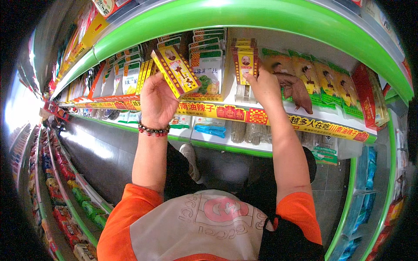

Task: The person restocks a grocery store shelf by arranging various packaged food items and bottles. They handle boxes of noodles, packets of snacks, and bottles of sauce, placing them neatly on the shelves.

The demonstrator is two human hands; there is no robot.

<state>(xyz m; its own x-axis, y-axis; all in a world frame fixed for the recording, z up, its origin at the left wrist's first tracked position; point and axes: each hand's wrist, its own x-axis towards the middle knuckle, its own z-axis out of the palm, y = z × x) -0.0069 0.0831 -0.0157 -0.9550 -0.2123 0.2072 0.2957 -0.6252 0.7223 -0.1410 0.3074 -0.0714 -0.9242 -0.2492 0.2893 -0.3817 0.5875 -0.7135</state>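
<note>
My left hand (159, 96) holds a small yellow box with maroon edges (178, 71) tilted above the shelf's front edge. A portrait and dark writing are printed on its face. My right hand (264, 85) reaches onto the shelf and grips a similar yellow box (245, 63), thumb on its front and the other fingers hidden behind its right side. More such boxes stand in line behind that one. A clear plastic holder (245, 98) sits below it. Left of my left hand, several narrow yellow boxes (145, 73) stand in a row.
White-and-green food packets (209, 70) stand between my hands. Right of my right hand are green-and-yellow bags (307, 78) and an unclear dark brown shape (297, 89). A green shelf edge (228, 14) arches overhead. A yellow printed strip (196, 109) fronts the shelf; bundled noodles (253, 132) lie below.
</note>
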